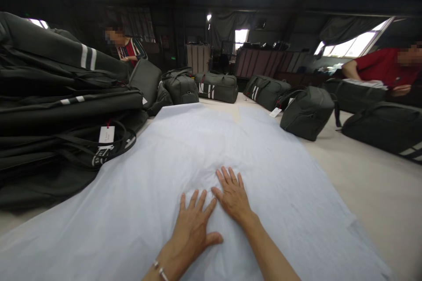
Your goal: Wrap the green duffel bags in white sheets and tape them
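A wide, thin sheet of pale bluish-white paper (pixel 280 193) covers the table in front of me, with small wrinkles around my hands. My left hand (pixel 194 224) lies flat on it with the fingers spread, and a metal bracelet is on that wrist. Slightly farther away and to the right, my right hand (pixel 232 195) also rests flat on the sheet, fingers apart. Neither hand grips anything. The two hands are close together, the left fingertips near the right thumb.
Dark bags with white stripes are stacked (pixel 66 101) at the left, one with a white tag (pixel 106 135). Several stuffed duffel bags (pixel 216 88) stand along the far and right side of the table (pixel 369 171). A person in red (pixel 379 70) handles a bag at right; another stands back left.
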The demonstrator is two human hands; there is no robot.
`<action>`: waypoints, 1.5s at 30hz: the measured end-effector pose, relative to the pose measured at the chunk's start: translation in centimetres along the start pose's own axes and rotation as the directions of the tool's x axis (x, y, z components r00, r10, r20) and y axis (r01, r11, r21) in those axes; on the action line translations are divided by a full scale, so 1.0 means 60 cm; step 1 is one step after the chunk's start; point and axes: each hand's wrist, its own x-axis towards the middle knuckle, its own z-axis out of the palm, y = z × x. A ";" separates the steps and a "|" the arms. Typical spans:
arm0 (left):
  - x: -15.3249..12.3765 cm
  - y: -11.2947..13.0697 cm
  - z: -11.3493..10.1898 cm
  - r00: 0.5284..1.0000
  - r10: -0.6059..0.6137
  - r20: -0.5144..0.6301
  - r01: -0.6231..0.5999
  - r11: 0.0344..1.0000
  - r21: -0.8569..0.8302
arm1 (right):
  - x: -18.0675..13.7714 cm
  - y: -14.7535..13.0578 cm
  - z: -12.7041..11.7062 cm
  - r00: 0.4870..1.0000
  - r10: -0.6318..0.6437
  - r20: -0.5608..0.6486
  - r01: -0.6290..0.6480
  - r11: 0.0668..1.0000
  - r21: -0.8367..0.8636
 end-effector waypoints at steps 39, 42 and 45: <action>0.058 -0.025 0.076 0.964 0.203 -0.174 -0.180 0.974 0.136 | -0.009 0.010 0.010 0.981 0.033 -0.191 -0.029 0.999 0.027; 0.055 -0.024 0.069 0.963 0.200 -0.179 -0.179 0.976 0.126 | -0.005 0.006 0.002 0.992 0.059 -0.115 -0.055 0.998 0.041; 0.055 -0.022 0.065 0.966 0.194 -0.169 -0.174 0.976 0.129 | 0.009 -0.001 -0.013 0.995 0.100 -0.026 -0.096 0.987 0.133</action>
